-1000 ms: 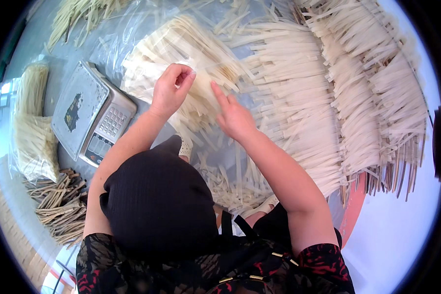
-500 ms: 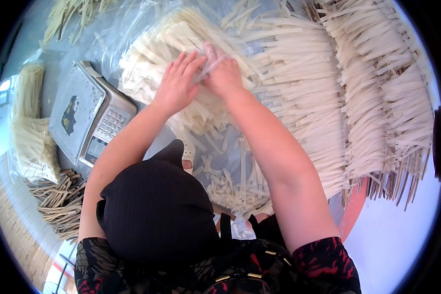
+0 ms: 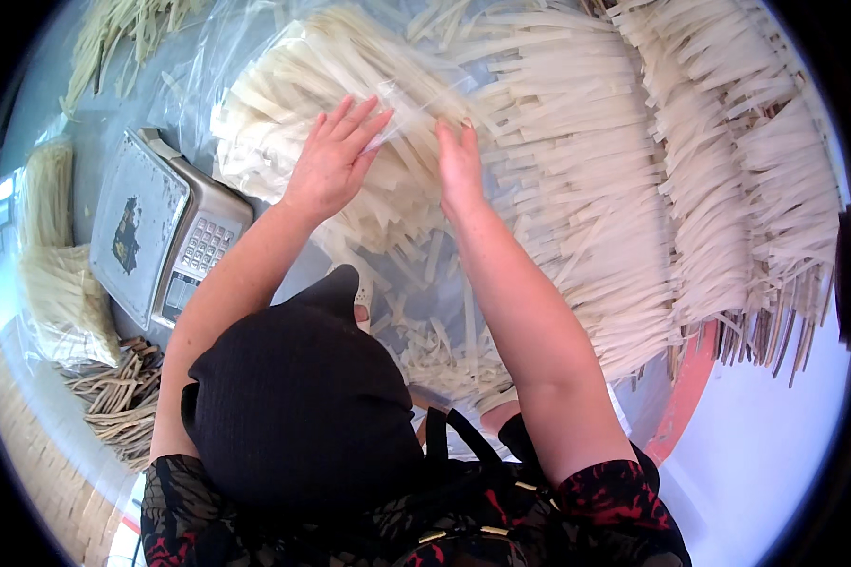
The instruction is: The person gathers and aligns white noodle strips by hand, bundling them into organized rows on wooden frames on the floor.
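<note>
A clear plastic bag (image 3: pixel 397 104) packed with pale, flat dried noodle-like strips (image 3: pixel 298 76) lies in front of me. My left hand (image 3: pixel 336 163) rests flat on top of the bag with its fingers spread. At the bag's right side is my right hand (image 3: pixel 460 168), seen edge-on, its visible fingers stretched out and a little apart against the plastic. The far side of that hand is hidden. More pale strips lie loose below the bag.
A grey scale (image 3: pixel 147 227) with a keypad stands to the left. Beyond it lies another filled bag (image 3: pixel 61 274), near a bundle of brown sticks (image 3: pixel 123 392). Rows of pale strips (image 3: pixel 577 180) cover the right side, and loose scraps (image 3: pixel 444 354) lie near me.
My hands have moved apart. The right one has left the bag's middle for its right side, while the left stays on top. The plastic between them now lies flatter.
</note>
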`<state>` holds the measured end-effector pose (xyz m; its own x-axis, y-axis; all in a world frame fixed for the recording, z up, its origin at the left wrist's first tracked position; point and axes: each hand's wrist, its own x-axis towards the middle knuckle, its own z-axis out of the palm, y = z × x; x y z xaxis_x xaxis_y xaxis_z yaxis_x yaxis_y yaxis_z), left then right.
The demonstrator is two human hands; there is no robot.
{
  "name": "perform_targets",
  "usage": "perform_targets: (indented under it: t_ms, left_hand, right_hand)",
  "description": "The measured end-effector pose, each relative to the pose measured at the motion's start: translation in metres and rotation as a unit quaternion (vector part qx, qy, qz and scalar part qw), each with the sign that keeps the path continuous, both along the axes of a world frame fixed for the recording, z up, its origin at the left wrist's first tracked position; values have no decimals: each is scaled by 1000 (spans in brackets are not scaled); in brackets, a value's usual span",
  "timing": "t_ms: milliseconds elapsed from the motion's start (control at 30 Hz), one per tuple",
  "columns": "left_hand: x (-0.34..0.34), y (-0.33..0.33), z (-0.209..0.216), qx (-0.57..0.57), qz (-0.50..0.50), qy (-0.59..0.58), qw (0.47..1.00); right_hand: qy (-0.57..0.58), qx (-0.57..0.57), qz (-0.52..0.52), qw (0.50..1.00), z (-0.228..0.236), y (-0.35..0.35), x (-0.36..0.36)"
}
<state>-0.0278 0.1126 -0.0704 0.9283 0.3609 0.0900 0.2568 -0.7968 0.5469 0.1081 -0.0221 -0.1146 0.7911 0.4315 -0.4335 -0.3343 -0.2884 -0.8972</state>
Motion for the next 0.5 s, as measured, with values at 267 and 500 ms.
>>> perform_targets:
  t_ms: [267,500]
  left_hand:
    - [-21,-1,0,1,-40,-1,999]
    - [-26,-12,3,-41,-6,-61,997]
  right_hand:
    - [-12,-72,39,997,20,-40,7]
    - [251,86,-47,963,16,-27,-29]
